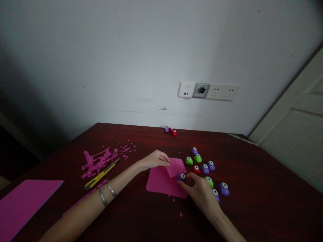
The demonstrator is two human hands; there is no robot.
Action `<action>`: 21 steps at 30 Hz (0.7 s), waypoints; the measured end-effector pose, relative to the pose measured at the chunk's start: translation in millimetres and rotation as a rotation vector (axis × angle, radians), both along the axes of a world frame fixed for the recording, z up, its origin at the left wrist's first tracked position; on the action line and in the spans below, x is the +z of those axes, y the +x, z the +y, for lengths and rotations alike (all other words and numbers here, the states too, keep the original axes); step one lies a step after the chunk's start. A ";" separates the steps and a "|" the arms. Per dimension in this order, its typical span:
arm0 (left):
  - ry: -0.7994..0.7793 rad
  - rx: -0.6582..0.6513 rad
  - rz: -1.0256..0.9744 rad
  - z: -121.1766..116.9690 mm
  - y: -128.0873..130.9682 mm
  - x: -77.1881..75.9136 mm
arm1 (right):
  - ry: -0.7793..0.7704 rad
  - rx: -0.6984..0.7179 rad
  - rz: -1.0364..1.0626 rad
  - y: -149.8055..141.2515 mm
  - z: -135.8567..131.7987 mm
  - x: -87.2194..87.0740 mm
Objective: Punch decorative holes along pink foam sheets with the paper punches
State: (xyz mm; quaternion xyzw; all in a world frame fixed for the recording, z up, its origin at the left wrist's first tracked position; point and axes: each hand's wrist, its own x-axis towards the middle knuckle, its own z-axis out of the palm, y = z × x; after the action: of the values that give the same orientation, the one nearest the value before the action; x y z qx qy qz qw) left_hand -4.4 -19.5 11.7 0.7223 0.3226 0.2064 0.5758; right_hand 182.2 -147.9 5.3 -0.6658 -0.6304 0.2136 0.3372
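My left hand (155,159) pinches the edge of a small pink paper piece (176,166) that lies over a larger pink sheet (160,183) on the dark red table (252,188). My right hand (198,190) grips a small purple craft punch (180,176) set on the edge of the small piece. Bracelets circle my left wrist.
Several small punches, purple (223,188), green (189,160) and red (196,169), cluster right of the paper. More punches (170,130) sit at the table's far edge. A yellow utility knife (101,174) and pink scraps (97,161) lie left. A pink sheet stack (24,203) sits at the near left corner.
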 end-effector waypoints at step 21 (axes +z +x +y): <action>-0.152 -0.095 0.005 -2.3 2.1 -11.1 | 0.018 0.060 -0.267 -9.3 -3.4 2.4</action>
State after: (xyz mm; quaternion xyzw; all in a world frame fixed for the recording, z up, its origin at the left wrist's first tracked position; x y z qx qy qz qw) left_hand -2.3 -21.8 0.7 0.6915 0.3041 0.1519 0.6374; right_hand 172.9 -151.3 7.7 -0.6661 -0.6912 0.1272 0.2496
